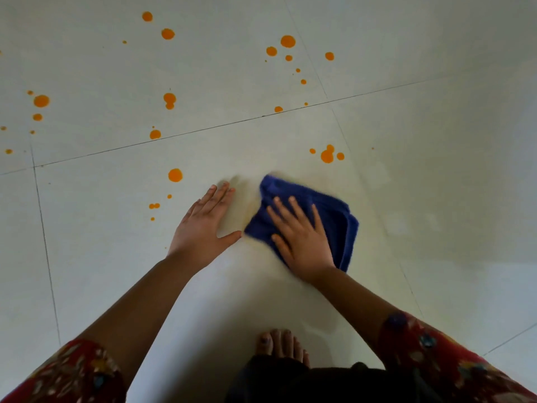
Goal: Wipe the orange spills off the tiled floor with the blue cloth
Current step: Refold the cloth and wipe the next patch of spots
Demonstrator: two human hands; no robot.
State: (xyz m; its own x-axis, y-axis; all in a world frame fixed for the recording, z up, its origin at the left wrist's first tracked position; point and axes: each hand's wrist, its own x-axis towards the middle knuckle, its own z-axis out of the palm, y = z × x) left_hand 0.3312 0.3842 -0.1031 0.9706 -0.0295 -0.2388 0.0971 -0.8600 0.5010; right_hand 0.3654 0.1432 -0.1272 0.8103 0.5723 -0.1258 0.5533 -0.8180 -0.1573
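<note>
A right hand (302, 242) presses flat, fingers spread, on the folded blue cloth (334, 216); the left hand (203, 225) rests open beside. Orange spills (327, 156) lie beyond the grip. Dragging the wet cloth could smear them across the tiled floor (436, 170).

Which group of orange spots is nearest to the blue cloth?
The cluster of four spots just ahead of the cloth, above its right half. It has one big drop with three small ones around it. The rest lie farther off, to the left or farther ahead.
</note>
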